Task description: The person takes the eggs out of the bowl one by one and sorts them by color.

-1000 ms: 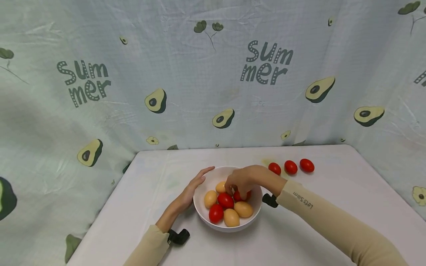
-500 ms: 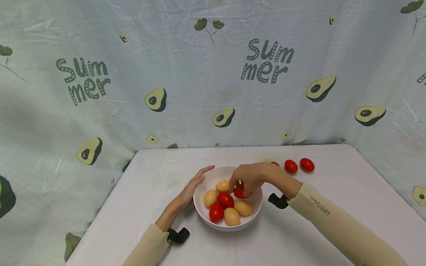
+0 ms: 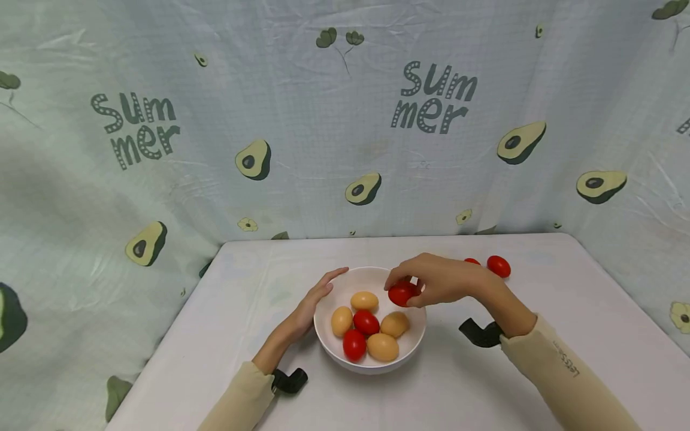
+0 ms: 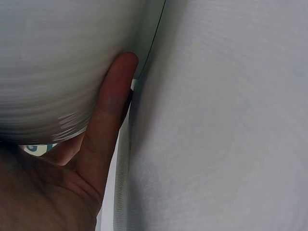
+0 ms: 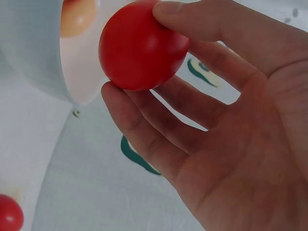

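Observation:
My right hand (image 3: 439,278) pinches a red egg (image 3: 402,294) between thumb and fingers, above the right side of a white bowl (image 3: 372,370). In the right wrist view the held egg (image 5: 144,45) is beside the bowl's rim, with the thumb on one side and fingertips on the other. My left hand (image 3: 307,308) rests on the bowl's left side, fingers extended along the outer wall (image 4: 48,72). Two red eggs (image 3: 354,345) and several light brown eggs (image 3: 383,347) lie inside the bowl.
Behind my right wrist, a red egg (image 3: 498,266) lies on the white-covered table (image 3: 259,287), next to another (image 3: 472,261) mostly hidden by the hand. An avocado-print curtain (image 3: 302,120) hangs behind the table. Black wrist cameras (image 3: 481,333) are strapped on both wrists.
My right hand has lifted the red egg up and right from among the others in the bowl. The light brown eggs at the bowl's front right have shifted. My left hand stays put.

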The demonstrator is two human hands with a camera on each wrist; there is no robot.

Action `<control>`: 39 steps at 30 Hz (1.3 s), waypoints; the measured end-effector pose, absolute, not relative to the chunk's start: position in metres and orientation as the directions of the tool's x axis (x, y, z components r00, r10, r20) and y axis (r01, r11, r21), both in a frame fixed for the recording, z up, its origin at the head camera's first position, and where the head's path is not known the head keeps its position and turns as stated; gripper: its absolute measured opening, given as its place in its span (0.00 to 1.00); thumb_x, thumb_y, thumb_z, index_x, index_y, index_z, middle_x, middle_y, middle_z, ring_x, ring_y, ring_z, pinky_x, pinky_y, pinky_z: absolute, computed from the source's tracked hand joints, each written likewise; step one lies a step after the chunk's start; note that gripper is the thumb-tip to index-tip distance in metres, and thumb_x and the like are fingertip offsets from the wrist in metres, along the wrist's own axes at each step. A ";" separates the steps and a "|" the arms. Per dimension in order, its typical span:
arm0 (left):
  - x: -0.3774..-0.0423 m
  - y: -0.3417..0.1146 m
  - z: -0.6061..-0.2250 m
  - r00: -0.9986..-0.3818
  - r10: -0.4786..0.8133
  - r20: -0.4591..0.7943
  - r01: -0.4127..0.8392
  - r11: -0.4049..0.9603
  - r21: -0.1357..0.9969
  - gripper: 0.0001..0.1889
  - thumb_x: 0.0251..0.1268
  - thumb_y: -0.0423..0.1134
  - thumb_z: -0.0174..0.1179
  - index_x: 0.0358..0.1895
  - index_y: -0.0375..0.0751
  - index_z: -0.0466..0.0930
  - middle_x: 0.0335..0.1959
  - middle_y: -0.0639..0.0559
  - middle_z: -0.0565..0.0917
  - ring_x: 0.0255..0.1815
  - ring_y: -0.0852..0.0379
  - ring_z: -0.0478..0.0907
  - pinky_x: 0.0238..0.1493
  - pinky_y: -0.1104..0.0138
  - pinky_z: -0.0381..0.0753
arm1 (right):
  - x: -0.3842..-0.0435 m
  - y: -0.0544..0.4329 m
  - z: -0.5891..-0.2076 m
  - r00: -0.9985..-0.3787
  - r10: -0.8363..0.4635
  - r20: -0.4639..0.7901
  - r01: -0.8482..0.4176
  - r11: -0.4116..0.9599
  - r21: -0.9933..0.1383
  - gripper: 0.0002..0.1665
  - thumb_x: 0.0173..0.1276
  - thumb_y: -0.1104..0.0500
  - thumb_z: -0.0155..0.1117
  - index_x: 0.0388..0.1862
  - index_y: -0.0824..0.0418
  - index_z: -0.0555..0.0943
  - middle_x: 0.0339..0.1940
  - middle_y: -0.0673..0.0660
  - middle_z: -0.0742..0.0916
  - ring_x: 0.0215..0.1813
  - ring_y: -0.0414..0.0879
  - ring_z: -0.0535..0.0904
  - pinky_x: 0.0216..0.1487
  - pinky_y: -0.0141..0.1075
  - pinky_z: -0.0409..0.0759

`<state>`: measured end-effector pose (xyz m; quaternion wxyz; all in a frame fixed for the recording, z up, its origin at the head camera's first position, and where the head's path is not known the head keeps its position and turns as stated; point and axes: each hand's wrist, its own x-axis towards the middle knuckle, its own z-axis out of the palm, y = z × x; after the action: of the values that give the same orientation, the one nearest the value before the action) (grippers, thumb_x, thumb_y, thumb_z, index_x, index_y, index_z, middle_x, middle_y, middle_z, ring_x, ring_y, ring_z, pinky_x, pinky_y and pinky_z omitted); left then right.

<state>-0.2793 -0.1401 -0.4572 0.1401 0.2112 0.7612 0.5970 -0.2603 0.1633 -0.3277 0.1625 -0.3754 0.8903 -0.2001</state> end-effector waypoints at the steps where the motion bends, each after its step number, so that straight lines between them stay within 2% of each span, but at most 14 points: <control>1: -0.279 -0.140 -0.457 -0.871 0.489 0.042 0.157 0.196 0.968 0.28 0.84 0.48 0.29 0.82 0.54 0.57 0.85 0.50 0.55 0.86 0.44 0.50 0.85 0.43 0.45 | -0.259 0.168 -0.326 -0.668 -0.734 -0.121 -0.603 0.630 -0.489 0.22 0.66 0.63 0.71 0.58 0.48 0.84 0.51 0.44 0.87 0.52 0.42 0.80 0.52 0.34 0.86; 12: -0.281 -0.138 -0.456 -0.864 0.502 0.035 0.152 0.194 0.969 0.28 0.84 0.47 0.29 0.82 0.55 0.56 0.85 0.51 0.55 0.86 0.45 0.51 0.85 0.43 0.46 | -0.256 0.220 -0.328 -0.755 -0.654 0.043 -0.565 0.616 -0.550 0.23 0.67 0.64 0.70 0.61 0.54 0.83 0.57 0.51 0.87 0.56 0.48 0.82 0.50 0.35 0.88; 23: -0.279 -0.139 -0.456 -0.868 0.495 0.034 0.149 0.195 0.969 0.29 0.83 0.50 0.30 0.82 0.55 0.56 0.85 0.52 0.55 0.86 0.46 0.49 0.85 0.44 0.46 | -0.255 0.259 -0.343 -0.818 -0.539 0.199 -0.556 0.656 -0.510 0.25 0.64 0.67 0.72 0.60 0.55 0.83 0.57 0.53 0.87 0.56 0.51 0.82 0.48 0.34 0.88; 32: -0.280 -0.141 -0.456 -0.868 0.494 0.045 0.157 0.188 0.970 0.29 0.83 0.49 0.30 0.82 0.53 0.57 0.85 0.51 0.55 0.86 0.46 0.49 0.86 0.44 0.45 | -0.256 0.277 -0.354 -0.833 -0.497 0.241 -0.546 0.677 -0.493 0.24 0.64 0.67 0.73 0.59 0.55 0.84 0.55 0.52 0.88 0.52 0.45 0.81 0.46 0.32 0.86; 39: -0.280 -0.141 -0.458 -0.865 0.500 0.049 0.165 0.190 0.968 0.29 0.83 0.48 0.30 0.82 0.54 0.57 0.85 0.51 0.55 0.87 0.45 0.49 0.85 0.43 0.44 | -0.254 0.297 -0.359 -0.857 -0.445 0.260 -0.514 0.690 -0.509 0.24 0.66 0.65 0.73 0.61 0.55 0.82 0.55 0.51 0.88 0.53 0.31 0.79 0.49 0.29 0.86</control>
<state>-0.2799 -0.1407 -0.4579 0.1402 0.2192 0.7585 0.5975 -0.2536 0.2972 -0.3594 -0.0580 -0.2612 0.9175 -0.2941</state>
